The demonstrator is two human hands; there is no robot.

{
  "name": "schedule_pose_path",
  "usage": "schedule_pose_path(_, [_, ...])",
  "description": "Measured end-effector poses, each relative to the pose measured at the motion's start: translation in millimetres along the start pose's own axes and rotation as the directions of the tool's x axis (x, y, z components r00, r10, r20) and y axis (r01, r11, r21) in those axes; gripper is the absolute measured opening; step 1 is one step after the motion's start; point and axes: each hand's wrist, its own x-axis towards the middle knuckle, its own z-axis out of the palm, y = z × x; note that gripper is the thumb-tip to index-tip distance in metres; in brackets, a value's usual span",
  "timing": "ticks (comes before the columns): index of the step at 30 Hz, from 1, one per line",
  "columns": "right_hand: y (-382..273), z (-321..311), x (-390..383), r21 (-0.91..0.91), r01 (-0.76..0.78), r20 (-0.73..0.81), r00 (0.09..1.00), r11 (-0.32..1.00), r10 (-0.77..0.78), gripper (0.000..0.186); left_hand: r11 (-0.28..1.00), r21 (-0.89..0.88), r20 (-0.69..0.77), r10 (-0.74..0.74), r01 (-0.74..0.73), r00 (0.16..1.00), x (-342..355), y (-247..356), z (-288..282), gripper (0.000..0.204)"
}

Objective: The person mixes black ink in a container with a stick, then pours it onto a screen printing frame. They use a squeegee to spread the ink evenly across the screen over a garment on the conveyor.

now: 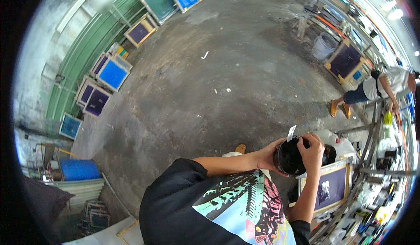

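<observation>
A round black bucket [289, 159], dark inside, is held in front of me at the lower right. My left hand [267, 156] is closed around its left side. My right hand [312, 151] bends over the right rim, its fingers curled at the edge and partly hidden; they appear to grip the rim. From the bucket's far edge a narrow white strip [292, 133] sticks up; its lower end is hidden. Just beyond my right hand stand a second dark container [329, 155] and a whitish plastic jug [343, 146].
A framed screen [333, 187] leans below my right forearm, beside a cluttered rack [363, 214]. Another person [385, 87] bends over the bench at right. Framed screens [113, 74] line the left wall. A grey bin [324, 46] stands at upper right; a blue drum [78, 169] lies at left.
</observation>
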Motion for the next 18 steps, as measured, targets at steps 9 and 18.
schedule_pose_path(9, [10.8, 16.3, 8.2, 0.025, 0.062, 0.031, 0.998, 0.998, -0.063, 0.017, 0.998, -0.048, -0.019, 0.051, -0.052, 0.999, -9.6, 5.6, 3.6, 0.060])
schedule_pose_path(18, [20.4, 8.5, -1.6, 0.055, 0.000, -0.102, 0.995, 0.998, 0.006, 0.018, 0.990, 0.142, -0.136, -0.004, 0.023, 0.991, -4.7, 19.4, 29.7, 0.068])
